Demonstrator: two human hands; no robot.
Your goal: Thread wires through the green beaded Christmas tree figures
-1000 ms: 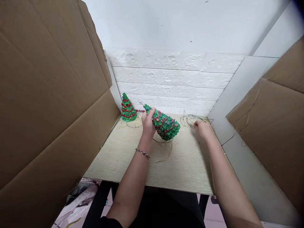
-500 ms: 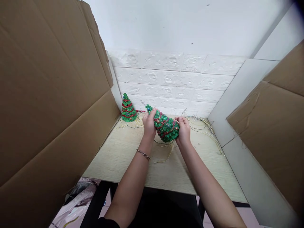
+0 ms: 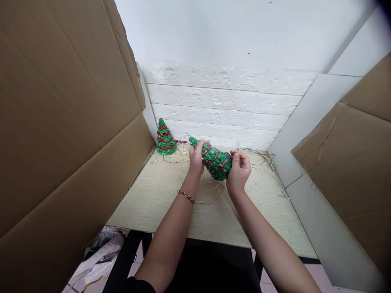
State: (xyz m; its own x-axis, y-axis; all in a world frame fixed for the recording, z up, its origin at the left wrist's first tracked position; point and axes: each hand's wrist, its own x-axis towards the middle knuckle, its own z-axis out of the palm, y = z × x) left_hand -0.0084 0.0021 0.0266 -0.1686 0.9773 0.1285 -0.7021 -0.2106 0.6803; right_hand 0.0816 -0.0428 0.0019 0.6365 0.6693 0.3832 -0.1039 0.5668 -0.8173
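Note:
A green beaded tree (image 3: 216,161) with red garlands and small coloured balls is held tilted above the table, its tip to the upper left. My left hand (image 3: 197,156) is wrapped round its narrow upper part. My right hand (image 3: 240,171) is at the wide base, fingers curled and thumb pressed in near the rim; what exactly they pinch is too small to tell. Thin yellowish wires (image 3: 224,195) hang below the base onto the table.
A second green beaded tree (image 3: 165,138) stands upright at the back left, beside a red pen-like item (image 3: 181,141). Loose wires (image 3: 269,160) lie at the back right of the table (image 3: 152,199). Cardboard (image 3: 70,101) walls the left side, and more cardboard (image 3: 351,162) the right.
Both hands and the held tree have shifted slightly right, and the tree lies closer to level. The right-hand fingers have moved at the base's edge.

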